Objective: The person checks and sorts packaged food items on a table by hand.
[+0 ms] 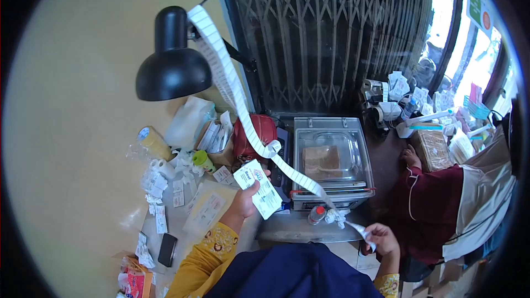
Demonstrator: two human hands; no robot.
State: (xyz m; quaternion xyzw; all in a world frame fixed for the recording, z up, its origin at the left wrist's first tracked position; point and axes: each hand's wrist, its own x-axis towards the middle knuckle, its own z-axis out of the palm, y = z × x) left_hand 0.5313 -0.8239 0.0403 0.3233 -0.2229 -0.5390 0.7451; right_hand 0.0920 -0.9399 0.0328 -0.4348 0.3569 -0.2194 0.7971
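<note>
My left hand (243,203) is closed on a flat white printed packet (258,189) with red and green print, held up over the table. A long strip of printed labels (251,132) hangs from the black desk lamp (174,72), loops near the middle and runs down to the right. My right hand (385,240) pinches the lower end of this strip in front of the table edge. Between the hands, a small bottle with a red cap (316,215) stands beside crumpled white paper (335,218).
A vacuum sealing machine (301,132) with a clear lid has a brown block (322,160) inside. To the left are a red bag (256,134), a tape roll (153,142) and a phone (167,250). A co-worker's hand (411,156) touches a wrapped brown box (433,148) at right.
</note>
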